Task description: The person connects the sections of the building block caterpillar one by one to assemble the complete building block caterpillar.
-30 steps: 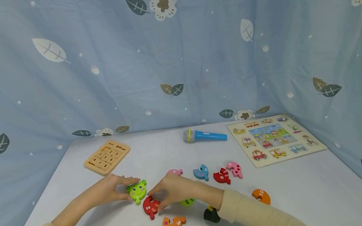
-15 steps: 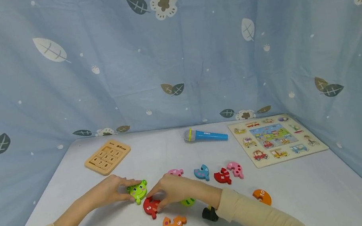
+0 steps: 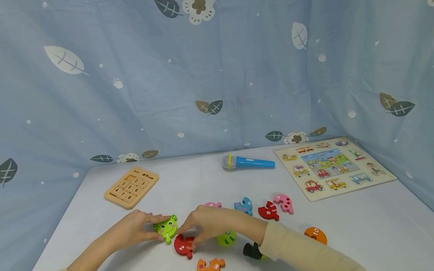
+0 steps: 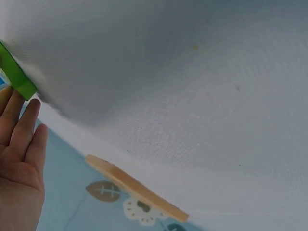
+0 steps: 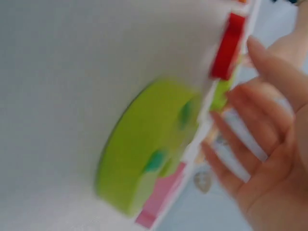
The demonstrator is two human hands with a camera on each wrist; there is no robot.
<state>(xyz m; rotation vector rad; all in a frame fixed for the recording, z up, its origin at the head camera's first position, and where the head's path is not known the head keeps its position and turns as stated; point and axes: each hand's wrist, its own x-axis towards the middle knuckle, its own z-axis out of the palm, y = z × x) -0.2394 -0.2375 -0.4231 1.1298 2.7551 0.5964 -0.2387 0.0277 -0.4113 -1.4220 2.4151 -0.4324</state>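
My left hand (image 3: 133,228) pinches a green frog-head puzzle piece (image 3: 167,229) with a smiling face, thumb and fingers at its left side. In the left wrist view, the fingertips (image 4: 32,105) are right at the piece's green edge (image 4: 18,77). My right hand (image 3: 211,223) holds a red puzzle piece (image 3: 184,246) marked 2 between thumb and index finger, just below the frog head. A green striped piece (image 3: 226,238) lies under the right hand, partly hidden. Nearest in front is an orange dotted piece (image 3: 209,269) marked 3.
More curved number pieces lie to the right: pink (image 3: 214,205), blue (image 3: 243,206), red (image 3: 268,211), pink dotted (image 3: 284,203) and orange (image 3: 316,235). Toward the back are a wooden number board (image 3: 132,187), a toy microphone (image 3: 248,162) and a vehicle picture puzzle (image 3: 336,167).
The red piece marked 2 has turned slightly and shifted a little toward the frog head in my right hand. My left hand stays on the frog head. The view has shifted slightly.
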